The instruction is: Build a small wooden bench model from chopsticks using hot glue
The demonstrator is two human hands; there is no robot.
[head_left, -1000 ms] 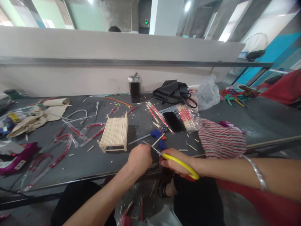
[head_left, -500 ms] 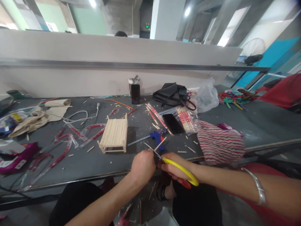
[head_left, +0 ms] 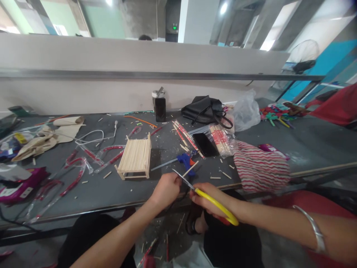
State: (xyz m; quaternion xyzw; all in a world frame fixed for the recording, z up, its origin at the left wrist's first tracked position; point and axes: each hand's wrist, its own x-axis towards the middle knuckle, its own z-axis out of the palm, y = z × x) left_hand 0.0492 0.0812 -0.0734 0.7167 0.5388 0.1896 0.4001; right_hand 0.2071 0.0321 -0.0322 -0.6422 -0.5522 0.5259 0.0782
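Observation:
My left hand point(head_left: 167, 189) is closed at the table's front edge, pinching a thin wooden stick point(head_left: 192, 168) whose free end points up and right. My right hand point(head_left: 208, 197) grips scissors point(head_left: 214, 205) with yellow and red handles. Their blades reach up and left to the stick, close to the left fingertips. Just behind the stick lies a blue glue gun point(head_left: 184, 160) with an orange part. To the left of my hands stands a small bed-like frame point(head_left: 135, 158) made of wooden sticks.
A black phone point(head_left: 205, 144) lies beside packaged chopsticks point(head_left: 221, 138). Another phone point(head_left: 160, 109) stands upright at the back near a black bag point(head_left: 203, 110). A striped cloth point(head_left: 260, 163) hangs over the front edge at right. Torn red-and-clear wrappers point(head_left: 76, 178) and a white cable point(head_left: 92, 138) lie left.
My left hand has shifted slightly left and up with the stick. The right hand and scissors have turned a little, and less of the red handle shows.

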